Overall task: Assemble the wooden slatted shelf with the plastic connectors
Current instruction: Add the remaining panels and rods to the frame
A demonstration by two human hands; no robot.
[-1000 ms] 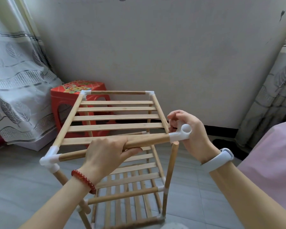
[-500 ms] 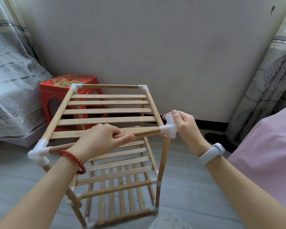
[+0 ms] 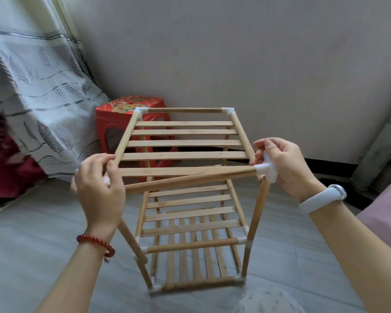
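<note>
Our right hand (image 3: 287, 166) curls round the white plastic connector (image 3: 265, 170) at the near right corner of the wooden slatted shelf (image 3: 185, 154), thumb and fingers pinching it above the upright post (image 3: 255, 220); our left hand (image 3: 99, 188) grips the near left corner, where its own connector is, we think, hidden under the fingers and blurred. Between the two grips runs the round front rail (image 3: 190, 180), tilted, higher at the right hand; just beyond it lie the flat pale slats of the top tier, and below the hands two lower tiers of slats joined by small white fittings. Behind the far left corner stands a red plastic stool (image 3: 113, 123); left of our left hand hangs a grey leaf-patterned curtain (image 3: 43, 98); a red bead bracelet (image 3: 95, 243) and a white wristband (image 3: 323, 197) circle our wrists. The shelf stands on a grey tiled floor (image 3: 43, 245) before a plain pale wall (image 3: 235, 53).
</note>
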